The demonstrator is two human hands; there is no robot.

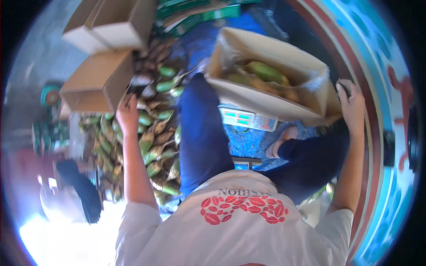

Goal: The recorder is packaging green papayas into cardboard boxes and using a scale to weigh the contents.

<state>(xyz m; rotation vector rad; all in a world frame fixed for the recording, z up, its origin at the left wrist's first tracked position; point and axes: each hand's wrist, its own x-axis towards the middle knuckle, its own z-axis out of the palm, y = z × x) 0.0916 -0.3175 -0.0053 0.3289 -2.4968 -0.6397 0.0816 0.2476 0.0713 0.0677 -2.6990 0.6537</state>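
My left hand [128, 113] is closed in a pinch beside the small cardboard box [91, 80], above a heap of long green vegetables [148, 144] with brown, withered ends. Whatever sits between those fingertips is too small to make out. My right hand [353, 104] has curled fingers just off the right end of a large open cardboard box [262, 95]; blur hides what they hold, if anything. Inside that box, clear plastic lining surrounds several green and brownish vegetables [266, 72]. The box rests above a scale, whose lit green display panel [248, 118] faces me.
My legs [204, 128] spread to either side of the scale, over a blue ground sheet [243, 144]. More open cardboard boxes [108, 26] stand at the far left. Green cartons [199, 17] lie at the back. A patterned wall [377, 133] curves along the right.
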